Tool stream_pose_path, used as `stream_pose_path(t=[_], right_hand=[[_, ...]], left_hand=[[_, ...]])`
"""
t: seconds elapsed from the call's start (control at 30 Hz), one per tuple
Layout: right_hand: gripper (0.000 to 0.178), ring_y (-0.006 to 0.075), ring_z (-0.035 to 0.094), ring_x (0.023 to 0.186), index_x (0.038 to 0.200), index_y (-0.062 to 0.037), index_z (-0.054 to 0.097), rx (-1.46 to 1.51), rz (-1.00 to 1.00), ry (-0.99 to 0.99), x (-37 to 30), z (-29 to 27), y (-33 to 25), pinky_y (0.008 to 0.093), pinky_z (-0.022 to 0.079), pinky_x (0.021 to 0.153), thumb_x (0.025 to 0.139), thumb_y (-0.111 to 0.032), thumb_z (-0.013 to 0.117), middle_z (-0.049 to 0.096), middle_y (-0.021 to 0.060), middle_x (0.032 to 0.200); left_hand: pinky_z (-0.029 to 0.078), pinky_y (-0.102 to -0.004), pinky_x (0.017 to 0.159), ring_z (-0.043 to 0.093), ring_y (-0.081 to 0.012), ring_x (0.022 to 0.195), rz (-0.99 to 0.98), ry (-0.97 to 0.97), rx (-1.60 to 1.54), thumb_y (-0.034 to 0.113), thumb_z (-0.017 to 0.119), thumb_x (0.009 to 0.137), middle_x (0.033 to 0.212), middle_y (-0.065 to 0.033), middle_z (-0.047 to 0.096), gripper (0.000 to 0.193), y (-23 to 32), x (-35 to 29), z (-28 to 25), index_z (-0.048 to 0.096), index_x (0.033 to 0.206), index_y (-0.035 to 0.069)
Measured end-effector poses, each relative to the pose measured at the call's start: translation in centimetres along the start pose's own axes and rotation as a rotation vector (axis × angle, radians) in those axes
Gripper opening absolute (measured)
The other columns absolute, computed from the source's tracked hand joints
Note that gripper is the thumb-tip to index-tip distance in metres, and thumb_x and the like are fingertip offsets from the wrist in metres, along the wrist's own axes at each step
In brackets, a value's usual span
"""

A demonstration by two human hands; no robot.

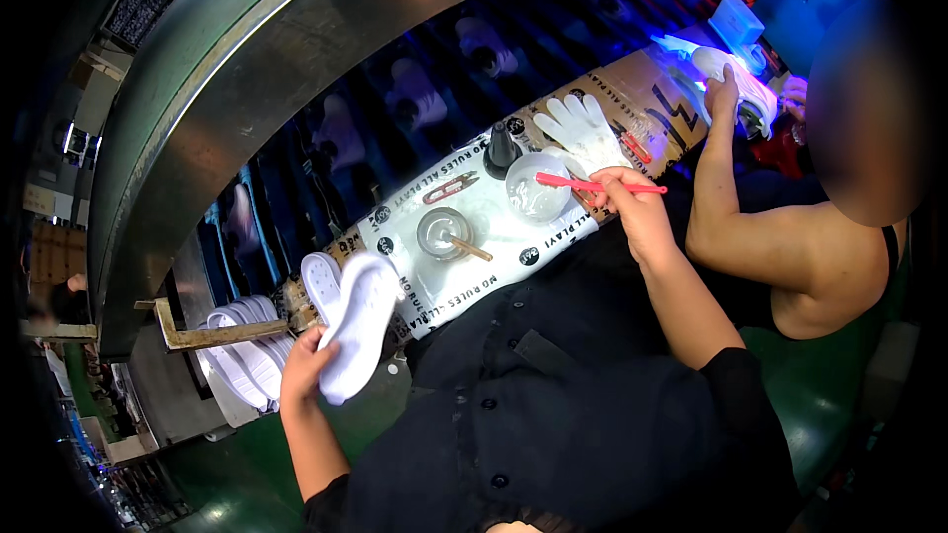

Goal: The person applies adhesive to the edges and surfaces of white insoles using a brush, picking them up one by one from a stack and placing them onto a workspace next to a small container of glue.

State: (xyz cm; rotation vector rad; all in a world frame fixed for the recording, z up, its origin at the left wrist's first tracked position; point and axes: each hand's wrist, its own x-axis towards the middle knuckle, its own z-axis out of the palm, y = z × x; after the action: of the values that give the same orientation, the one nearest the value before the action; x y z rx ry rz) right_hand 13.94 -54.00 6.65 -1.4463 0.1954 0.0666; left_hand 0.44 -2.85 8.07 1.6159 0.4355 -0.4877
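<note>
My left hand [307, 365] grips a white shoe sole [361, 331] by its edge, tilted up at the left end of the table. Pinched in my right hand [633, 212] is a slim red brush [617, 187], shaped like a toothbrush. Its head is over a translucent white bowl [529, 199] with something clear or whitish inside. Left of the bowl stands a glass jar [432, 233] with a wooden-handled stick [472, 249] leaning in it. Another white sole [320, 280] lies just behind the held one.
A black nozzle bottle [502, 152], red thread snips [450, 189] and a white glove [573, 124] lie along the table. More white soles [235, 360] are stacked at left. Behind runs a dark rack with shoes [415, 94]. At right a co-worker [790, 247] handles a white shoe [733, 87].
</note>
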Motion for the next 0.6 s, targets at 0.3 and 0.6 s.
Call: stream_pose_path(t=[0.3,0.6], right_hand=[[0.027,0.0080,0.054,0.075,0.116,0.0010,0.060,0.160,-0.016,-0.062,-1.7,-0.1,0.3,0.0211,0.042,0.072,0.094,-0.014,0.058,0.065,0.0053,0.086],[0.015,0.0166,0.062,0.081,0.099,-0.0010,0.069,-0.137,-0.360,-0.608,-5.0,7.2,-9.7,0.0282,0.046,0.078,0.084,-0.003,0.065,0.069,0.0090,0.088]], left_hand=[[0.029,-0.0346,0.111,0.039,-0.0245,0.133,-0.289,-0.231,-0.440,0.035,0.068,0.074,0.146,-0.0154,0.039,0.092,-0.7,-7.3,6.9,0.026,0.147,-0.002],[0.058,-0.0558,0.060,0.062,-0.0537,0.090,-0.127,-0.515,-0.976,0.058,0.043,0.086,0.127,-0.0317,0.052,0.084,2.6,-0.5,8.8,0.034,0.142,-0.005]])
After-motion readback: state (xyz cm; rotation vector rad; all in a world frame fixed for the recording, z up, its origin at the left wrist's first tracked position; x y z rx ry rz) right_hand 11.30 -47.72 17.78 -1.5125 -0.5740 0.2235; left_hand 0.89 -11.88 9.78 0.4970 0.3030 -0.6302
